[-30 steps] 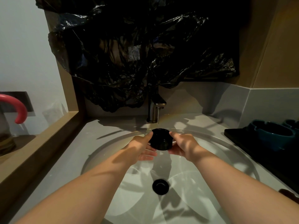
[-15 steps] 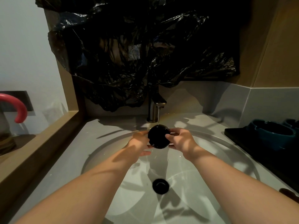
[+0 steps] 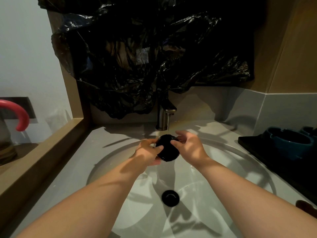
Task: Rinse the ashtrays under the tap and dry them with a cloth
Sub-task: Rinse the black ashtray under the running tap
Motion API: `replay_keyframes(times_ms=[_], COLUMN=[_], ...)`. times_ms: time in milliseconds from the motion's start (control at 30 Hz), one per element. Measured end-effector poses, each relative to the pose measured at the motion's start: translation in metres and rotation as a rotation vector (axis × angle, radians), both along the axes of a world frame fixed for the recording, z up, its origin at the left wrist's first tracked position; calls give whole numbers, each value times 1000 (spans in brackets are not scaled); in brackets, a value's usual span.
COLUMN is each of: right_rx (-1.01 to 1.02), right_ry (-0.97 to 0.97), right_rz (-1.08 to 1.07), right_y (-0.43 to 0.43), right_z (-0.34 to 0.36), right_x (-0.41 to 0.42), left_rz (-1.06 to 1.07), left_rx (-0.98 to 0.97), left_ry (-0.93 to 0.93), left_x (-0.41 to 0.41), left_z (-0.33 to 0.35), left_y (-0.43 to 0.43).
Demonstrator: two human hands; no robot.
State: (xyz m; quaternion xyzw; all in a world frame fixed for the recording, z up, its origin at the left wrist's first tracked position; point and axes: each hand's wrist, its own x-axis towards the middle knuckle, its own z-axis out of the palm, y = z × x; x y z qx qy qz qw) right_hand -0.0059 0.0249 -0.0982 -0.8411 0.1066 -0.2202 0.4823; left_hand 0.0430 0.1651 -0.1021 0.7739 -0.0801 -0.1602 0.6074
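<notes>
Both hands are holding a black ashtray over the far part of the white sink, right under the tap. The tap's thin stream of water is falling onto the ashtray's upper edge. The left hand is gripping it from the left, its fingers clamped on the rim with the thumb lying across the near face. The right hand is gripping it from the right, its thumb pressing on the dark face and the other fingers curling over the top. The ashtray is being held tilted, a round face turned toward the camera; whether that is base or bowl cannot be told in the dim light. Below, the black drain is sitting at the basin's bottom. On the table to the right, a black tray is carrying a teal ashtray, with a second teal ashtray cut off by the frame edge. Crumpled black plastic sheeting is hanging behind the tap.
</notes>
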Motion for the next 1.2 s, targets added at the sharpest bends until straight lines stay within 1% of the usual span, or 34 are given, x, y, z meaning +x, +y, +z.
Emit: replay_keyframes(times_ms=[67,100,133,200,267,333,367,433,467,567,600,733,800,833,900,933,1000,1067,1133,1200], right_rx=[141,210,252,276,339,399,391,293,199,-216,-316,-579,-638,-633,-557,-509,-383,-133,142,303], right_ry=[58,122,194,302,336,312,285,202,161,134,134,100,79,75,61,58,80,127,224,308], right_rz=[-7,4,27,82,111,111,105,94,85,75,83,94,102,105,111,105,69,43,35,57], right_y=[-4,-5,-5,-5,-4,-3,-3,-3,-3,-3,-2,1,3,3,2,1,-4,-7,-8,-8], right_z=[0,1,3,5,7,8,9,8,7,2,1,3,4,5,5,5,4,1,2,6], right_x=[0,-2,-4,-8,-10,-9,-8,-6,-6,-8,-9,-12,-11,-11,-10,-9,-7,-4,-3,-4], left_rz=[-23,-25,-16,27,79,101,98,70,47,-19,-27,-37,-38,-40,-33,-28,-35,-68,-97,-102], left_rx=[-36,-57,-65,-41,-32,-43,-47,-50,-53,-70,-78,-207,-322,-393,-520,-551,-536,-470,-414,-384], left_ry=[64,91,108,120,128,129,132,155,170,211,224,326,379,399,420,412,374,336,309,300], left_x=[-2,-2,-1,0,2,3,2,1,1,0,0,-1,-1,-1,0,1,2,2,1,2], left_z=[2,3,4,4,4,4,5,6,5,4,3,4,5,6,7,7,5,4,4,4], left_y=[-1,-1,-1,-2,-2,-3,-3,-3,-3,0,1,5,7,8,9,9,7,3,0,-1])
